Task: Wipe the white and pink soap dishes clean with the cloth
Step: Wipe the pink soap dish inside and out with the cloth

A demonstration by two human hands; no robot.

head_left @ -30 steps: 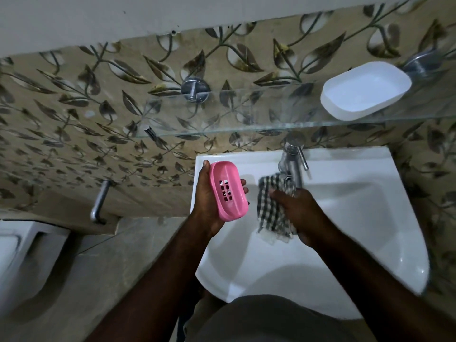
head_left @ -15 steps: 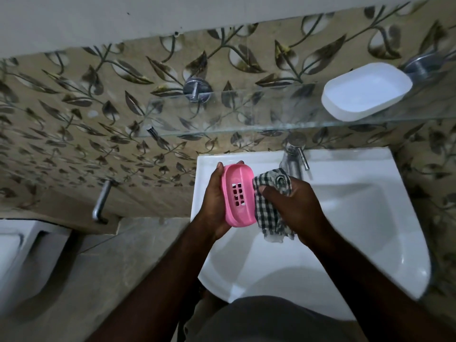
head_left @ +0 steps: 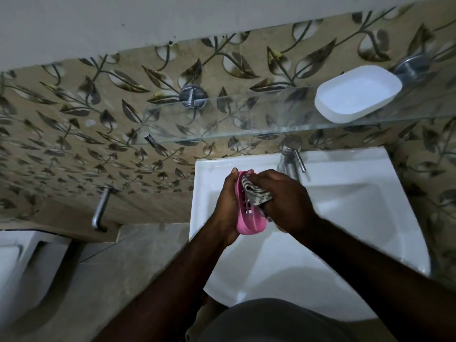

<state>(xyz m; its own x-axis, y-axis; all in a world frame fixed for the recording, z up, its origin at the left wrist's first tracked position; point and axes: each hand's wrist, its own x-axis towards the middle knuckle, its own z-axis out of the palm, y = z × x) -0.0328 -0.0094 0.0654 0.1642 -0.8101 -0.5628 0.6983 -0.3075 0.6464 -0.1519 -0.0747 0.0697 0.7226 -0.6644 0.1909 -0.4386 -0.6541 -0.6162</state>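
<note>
My left hand (head_left: 225,206) grips the pink soap dish (head_left: 249,218) from behind, holding it on edge over the left part of the white basin (head_left: 357,218). Its slotted inner side faces right. My right hand (head_left: 286,198) clutches the black-and-white checked cloth (head_left: 255,193) and presses it into the upper part of the pink dish. The white soap dish (head_left: 357,95) lies on the glass shelf (head_left: 246,124) above, at the right, untouched.
A chrome tap (head_left: 292,156) stands at the back of the basin, just behind my right hand. The wall behind has leaf-patterned tiles. A chrome lever (head_left: 100,211) sticks out at the left, and a white toilet (head_left: 19,262) sits at the lower left.
My right hand brought the cloth leftwards from in front of the tap onto the pink dish. The left hand turned the dish on edge so that its inside faces the cloth.
</note>
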